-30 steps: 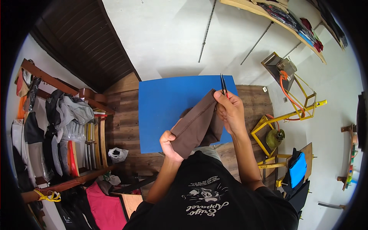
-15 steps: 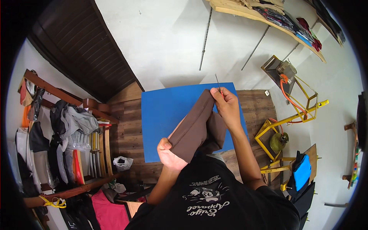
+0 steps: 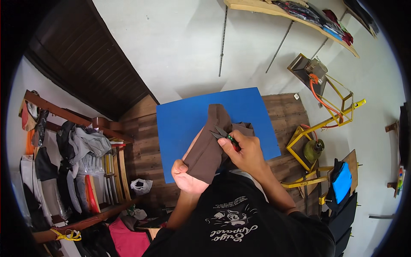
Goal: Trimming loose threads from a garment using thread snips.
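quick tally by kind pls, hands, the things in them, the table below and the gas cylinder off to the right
Hands: 2, the left hand and the right hand
Brown cloth: 1
Thread snips: 1
Blue table: 1
Green gas cylinder: 1
Total: 6

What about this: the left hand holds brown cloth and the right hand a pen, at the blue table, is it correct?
Not quite: the head view shows the right hand holding snips, not a pen. The left hand holds brown cloth at the blue table.
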Motion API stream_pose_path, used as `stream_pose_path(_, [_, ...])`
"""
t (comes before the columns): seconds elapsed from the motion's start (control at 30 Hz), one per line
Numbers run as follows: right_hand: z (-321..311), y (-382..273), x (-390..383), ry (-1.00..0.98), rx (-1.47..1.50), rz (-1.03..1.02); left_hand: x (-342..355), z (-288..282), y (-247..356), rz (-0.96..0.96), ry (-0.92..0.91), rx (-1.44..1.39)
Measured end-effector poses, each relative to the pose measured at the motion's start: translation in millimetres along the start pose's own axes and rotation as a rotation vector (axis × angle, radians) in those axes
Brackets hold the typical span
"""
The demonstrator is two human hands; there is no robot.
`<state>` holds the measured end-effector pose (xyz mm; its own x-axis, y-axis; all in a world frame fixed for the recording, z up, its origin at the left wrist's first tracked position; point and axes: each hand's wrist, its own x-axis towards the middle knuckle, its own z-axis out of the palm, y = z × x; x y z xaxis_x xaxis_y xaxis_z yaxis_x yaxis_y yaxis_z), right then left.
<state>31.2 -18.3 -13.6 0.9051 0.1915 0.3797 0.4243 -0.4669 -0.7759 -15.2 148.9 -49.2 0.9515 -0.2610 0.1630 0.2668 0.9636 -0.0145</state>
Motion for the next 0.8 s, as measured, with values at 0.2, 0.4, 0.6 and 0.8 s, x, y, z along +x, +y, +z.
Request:
stream_pose_path(0.2, [4, -4, -4, -0.007, -0.02, -0.039, -4, 4, 0, 0.006, -0.014, 0.014])
stream_pose_path(0.4, [6, -9, -12, -0.062, 0.01, -0.018, -13, 7, -4, 0.034, -0.05, -0.029])
stream_pose_path(0.6, [4, -13, -18, -0.093, 0.085, 0.022, -14, 16, -8, 0.047, 0.003, 0.06])
stream_pose_path(0.8, [1, -17, -24, -0.121, 0.083, 0.05, -11, 26, -13, 0.053, 0.036, 0.157])
